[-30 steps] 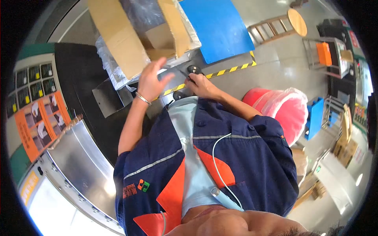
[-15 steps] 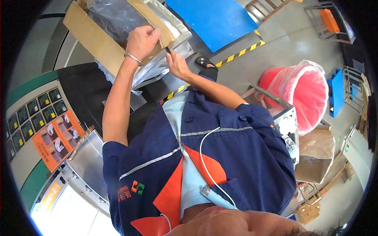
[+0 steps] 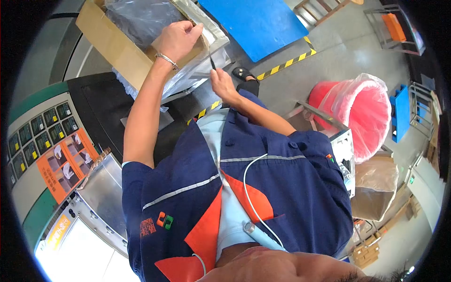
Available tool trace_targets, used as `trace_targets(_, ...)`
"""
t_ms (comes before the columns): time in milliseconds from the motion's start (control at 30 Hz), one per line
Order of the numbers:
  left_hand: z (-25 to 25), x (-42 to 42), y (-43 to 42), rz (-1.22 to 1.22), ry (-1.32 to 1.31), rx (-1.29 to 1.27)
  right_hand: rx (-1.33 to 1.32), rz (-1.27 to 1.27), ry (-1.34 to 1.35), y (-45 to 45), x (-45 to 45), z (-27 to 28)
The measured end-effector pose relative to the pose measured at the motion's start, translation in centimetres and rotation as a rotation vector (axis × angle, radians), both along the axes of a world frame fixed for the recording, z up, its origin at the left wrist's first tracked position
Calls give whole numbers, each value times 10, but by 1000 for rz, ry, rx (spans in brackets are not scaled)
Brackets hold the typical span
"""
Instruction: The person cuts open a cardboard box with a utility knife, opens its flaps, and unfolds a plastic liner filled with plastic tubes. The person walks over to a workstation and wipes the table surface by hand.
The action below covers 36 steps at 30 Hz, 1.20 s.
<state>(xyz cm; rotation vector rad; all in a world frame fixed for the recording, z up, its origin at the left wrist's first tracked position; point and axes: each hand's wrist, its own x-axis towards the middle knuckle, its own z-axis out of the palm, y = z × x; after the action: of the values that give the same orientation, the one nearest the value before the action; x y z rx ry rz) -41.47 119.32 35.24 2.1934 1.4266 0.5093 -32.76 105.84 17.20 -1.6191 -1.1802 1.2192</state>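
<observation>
since the frame half a second earlier, the left hand point(image 3: 178, 40) has moved forward and slightly right along the cardboard carton point(image 3: 110, 52), and the right hand point(image 3: 223, 85) has drawn back toward the body, widening the gap between the two; the carton shows no clear shift. the governing relation is that of the slim black tool point(image 3: 213, 63), knife-like in outline, to the near right corner of the carton. the tool projects from the right fingertips, its long axis pointing forward and slightly left, its tip end directed at that corner; contact between tip and cardboard cannot be told. the right hand is nearer to this corner's outer side, with its fingers closed narrowly on the tool's rear end. the left hand is over the right wall, fingers curled inward and drawn together at the upper edge; whether they pinch the cardboard cannot be told. the carton lies ahead of the body and to the left, open side up, its long axis running from far left to near right. clear plastic film point(image 3: 136, 21) lies inside it. the blue panel point(image 3: 253, 28) lies beyond the right hand, well apart from it.
</observation>
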Motion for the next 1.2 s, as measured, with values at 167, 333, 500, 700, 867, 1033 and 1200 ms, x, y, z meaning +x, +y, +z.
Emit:
trace_targets(167,-21,-52,-5,-64,-278,-125,-174,138,131,-21,35,0)
trace_targets(333,-58,-79,-45,316,402,471,28,252,-27,-37,32,3)
trace_targets(500,-67,-93,-52,677,351,39,131,441,-54,-21,14,6)
trace_targets(700,-21,-147,-67,534,-61,-157,138,424,-29,0,-20,19)
trace_targets(867,-17,-227,-99,459,-597,-270,200,479,57,6,-54,26)
trace_targets(1033,-55,-288,-133,663,-886,-343,123,558,3,5,-62,30)
trace_targets(1200,-148,-325,-153,1215,-823,-488,118,598,-56,2,-64,30)
